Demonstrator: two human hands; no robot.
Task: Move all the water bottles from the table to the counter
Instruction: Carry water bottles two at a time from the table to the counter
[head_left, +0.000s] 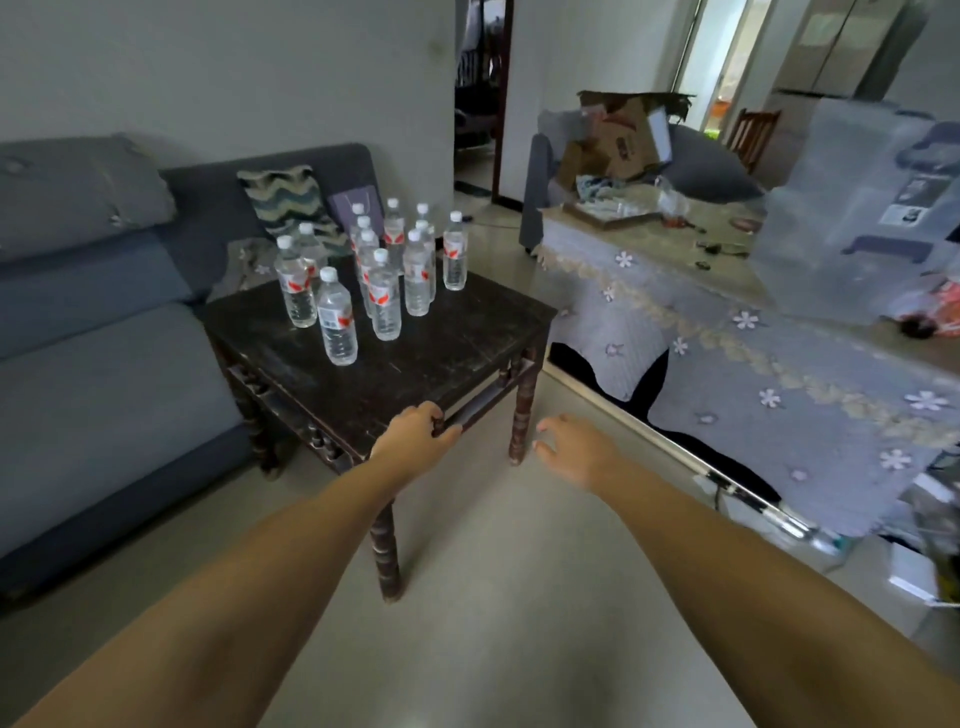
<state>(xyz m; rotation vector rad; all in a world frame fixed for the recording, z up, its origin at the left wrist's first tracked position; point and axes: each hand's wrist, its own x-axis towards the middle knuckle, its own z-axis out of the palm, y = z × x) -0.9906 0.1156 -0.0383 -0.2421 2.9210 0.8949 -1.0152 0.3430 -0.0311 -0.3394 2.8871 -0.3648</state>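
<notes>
Reaching toward full, weighty, slick bottles (338, 317) on desk (467, 332); left hand (415, 436) and right hand (576, 452) both open, empty; gripping mid-body advisable.

Both my bare arms reach forward mid-frame; my left hand (415, 434) curls loosely, my right hand (571, 447) is spread, empty.

— Hard to count the water bottles (385, 296): rear ones overlapped by the front row, labels too blurred to read.

— Same with the left hand (415, 436): fingertips curled out of sight over the tabletop (467, 332) edge.

— Far right?

— Smeared: plastic bins (852, 208) only vaguely made out. Sofa (93, 312) cut off at the left edge.
</notes>
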